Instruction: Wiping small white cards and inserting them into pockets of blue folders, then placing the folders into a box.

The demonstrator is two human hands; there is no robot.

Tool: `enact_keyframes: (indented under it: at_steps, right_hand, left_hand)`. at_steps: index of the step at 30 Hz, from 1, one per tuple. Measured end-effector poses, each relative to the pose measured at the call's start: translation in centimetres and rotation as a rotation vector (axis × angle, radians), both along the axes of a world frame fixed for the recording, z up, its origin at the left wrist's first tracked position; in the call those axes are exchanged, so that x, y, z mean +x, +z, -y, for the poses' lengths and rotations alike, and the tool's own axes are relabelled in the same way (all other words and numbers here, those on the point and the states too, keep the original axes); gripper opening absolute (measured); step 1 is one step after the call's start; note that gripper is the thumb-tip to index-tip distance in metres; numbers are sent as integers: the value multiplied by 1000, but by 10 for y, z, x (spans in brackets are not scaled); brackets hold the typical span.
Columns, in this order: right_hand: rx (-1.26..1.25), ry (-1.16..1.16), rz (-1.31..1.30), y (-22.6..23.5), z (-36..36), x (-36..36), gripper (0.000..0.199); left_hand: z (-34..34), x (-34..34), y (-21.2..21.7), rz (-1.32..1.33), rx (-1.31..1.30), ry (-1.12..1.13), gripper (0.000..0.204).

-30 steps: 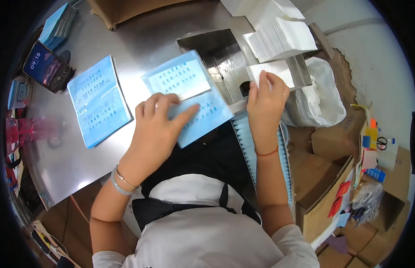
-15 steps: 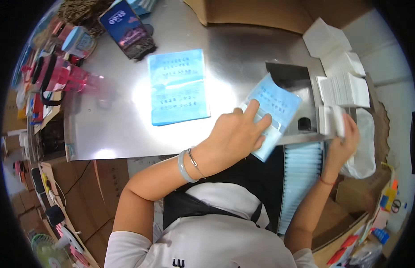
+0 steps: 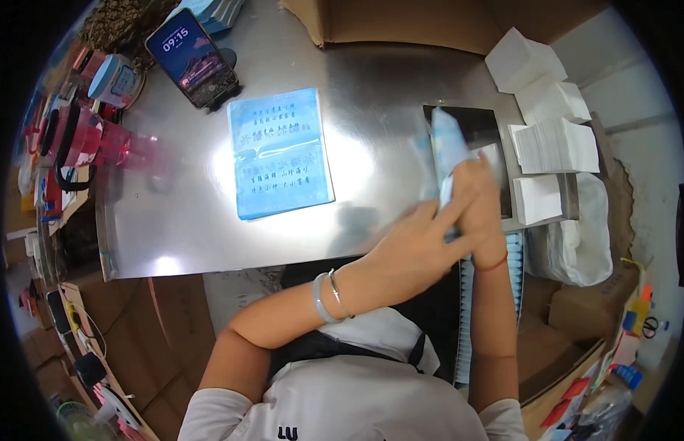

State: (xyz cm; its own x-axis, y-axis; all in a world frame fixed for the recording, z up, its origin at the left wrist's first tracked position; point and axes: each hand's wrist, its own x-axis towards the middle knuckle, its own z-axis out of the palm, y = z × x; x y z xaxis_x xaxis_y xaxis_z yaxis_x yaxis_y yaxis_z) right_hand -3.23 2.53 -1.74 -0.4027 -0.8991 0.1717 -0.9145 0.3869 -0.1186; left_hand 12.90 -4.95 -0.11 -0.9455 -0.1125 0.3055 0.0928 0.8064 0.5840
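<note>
Both of my hands meet over the right part of the metal table around a blue plastic packet (image 3: 449,136), which is tilted upright and blurred by motion. My left hand (image 3: 419,246) grips its lower end, fingers pointing right. My right hand (image 3: 480,206) is closed against the packet's right side, partly covering it. Any white napkins inside the packet or in my right fingers are hidden. A stack of flat blue printed packets (image 3: 279,154) lies left of my hands. Beyond my right hand stand several stacks of folded white napkins (image 3: 555,147).
A phone (image 3: 191,59) leans on a stand at the far left, near a pink bottle (image 3: 81,143) and a white-and-blue tub (image 3: 115,81). An open cardboard box (image 3: 401,22) stands at the back. A black panel (image 3: 489,132) lies by the napkins. Blue packets fill a tray (image 3: 465,323) below the table edge.
My right hand has come left from the nearest napkin stack, where it pinched white napkins, to the blue packet. The packet has turned more upright, and my left hand has shifted slightly right and down.
</note>
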Motion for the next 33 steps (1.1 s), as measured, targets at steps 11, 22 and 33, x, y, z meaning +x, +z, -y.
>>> enact_keyframes:
  at_steps: [11,22,33]
  right_hand:
    - [-346,-411,-406,-8,-79,-7,20]
    - [-334,-334,-192,-2,-88,-20,23]
    - [-366,-297,-161,11,-107,-43,40]
  left_hand:
    - [72,73,-13,248,-405,520,81]
    - [78,63,1,8,-360,703,23]
    - [14,23,-23,23,-174,170,38]
